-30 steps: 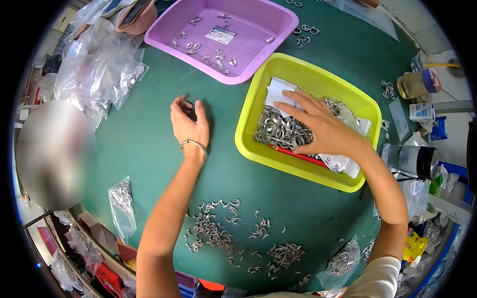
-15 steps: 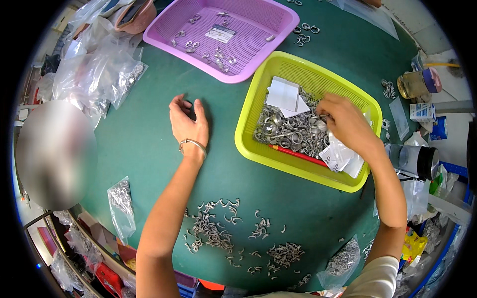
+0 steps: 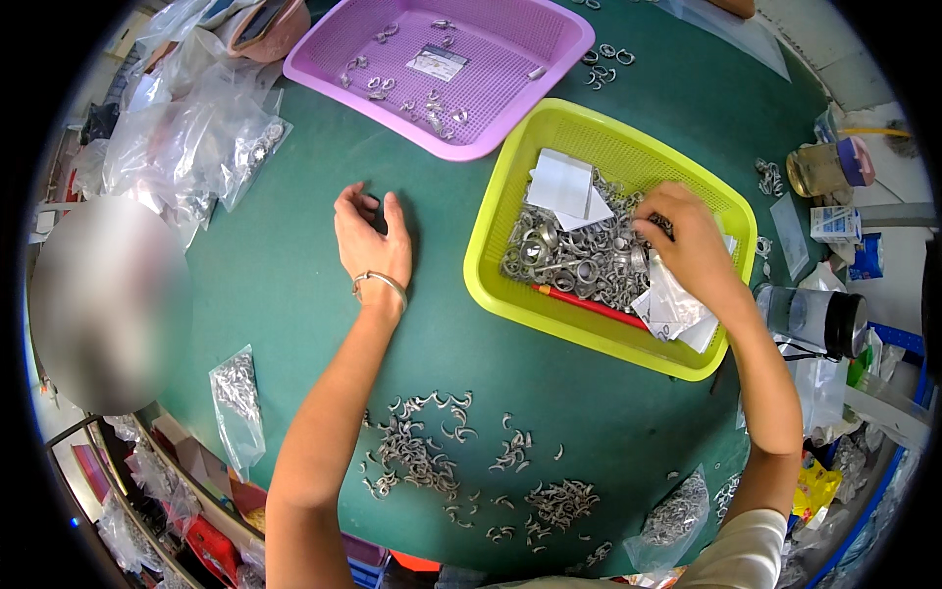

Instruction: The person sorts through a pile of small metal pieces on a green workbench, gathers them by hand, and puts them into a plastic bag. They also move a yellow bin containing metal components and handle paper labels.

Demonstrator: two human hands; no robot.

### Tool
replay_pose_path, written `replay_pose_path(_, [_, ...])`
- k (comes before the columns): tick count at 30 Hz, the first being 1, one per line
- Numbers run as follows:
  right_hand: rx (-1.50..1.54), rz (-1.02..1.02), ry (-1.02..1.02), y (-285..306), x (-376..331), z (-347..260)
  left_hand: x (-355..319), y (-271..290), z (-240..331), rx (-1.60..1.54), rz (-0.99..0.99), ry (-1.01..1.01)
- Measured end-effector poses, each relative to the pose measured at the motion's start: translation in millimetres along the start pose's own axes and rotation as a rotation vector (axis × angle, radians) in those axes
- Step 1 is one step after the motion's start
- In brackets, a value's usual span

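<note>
Dark green sheeting covers the table [image 3: 265,294], on which a yellow-green mesh basket [image 3: 484,233] serves as landmark. Handling looks to be in progress rather than finished: a broad heap of metal rings [image 3: 559,260] lies loose inside the basket, along with white cards [image 3: 561,180] and a red pencil-like stick [image 3: 589,304]. Only a few scattered pieces lie in the purple basket [image 3: 459,150], just beyond its far left corner. Nearer the person than the basket, small curved metal pieces [image 3: 417,452] lie in loose clusters; how much is done cannot be told.

Inside the basket's right part, the right hand [image 3: 692,240] has its fingers bent inward at the heap; whether they grip a ring is hidden. Left of the basket, the left hand [image 3: 376,240] rests on the table, fingers loosely curled, thumb apart, nothing visible in its grasp.
</note>
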State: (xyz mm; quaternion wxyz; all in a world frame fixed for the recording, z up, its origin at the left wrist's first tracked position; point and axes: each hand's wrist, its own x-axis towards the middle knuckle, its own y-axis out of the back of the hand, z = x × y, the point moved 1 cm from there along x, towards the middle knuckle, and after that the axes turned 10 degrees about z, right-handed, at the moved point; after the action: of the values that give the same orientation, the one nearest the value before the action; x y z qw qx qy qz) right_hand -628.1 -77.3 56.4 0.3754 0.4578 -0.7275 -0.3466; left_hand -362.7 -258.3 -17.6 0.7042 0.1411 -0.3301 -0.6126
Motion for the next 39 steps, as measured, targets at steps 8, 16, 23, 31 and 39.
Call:
replay_pose_path(8, [0.181,-0.098,-0.254,15,-2,3,-1,0,0,-0.007,0.006,0.001])
replay_pose_path(16, [-0.130,-0.029,0.194,1,-15,-28,-1,-1,-1,-0.007,0.006,-0.006])
replay_pose_path(23, [-0.334,0.172,0.044,8,-10,-4,-1,0,-2,-0.012,0.008,-0.011])
replay_pose_path(31, [-0.146,-0.008,0.229,5,0,-40,-2,1,0,-0.007,0.003,-0.004])
replay_pose_path(39, [0.096,-0.207,0.258,-24,13,-31,0,0,-3,-0.006,0.009,-0.016])
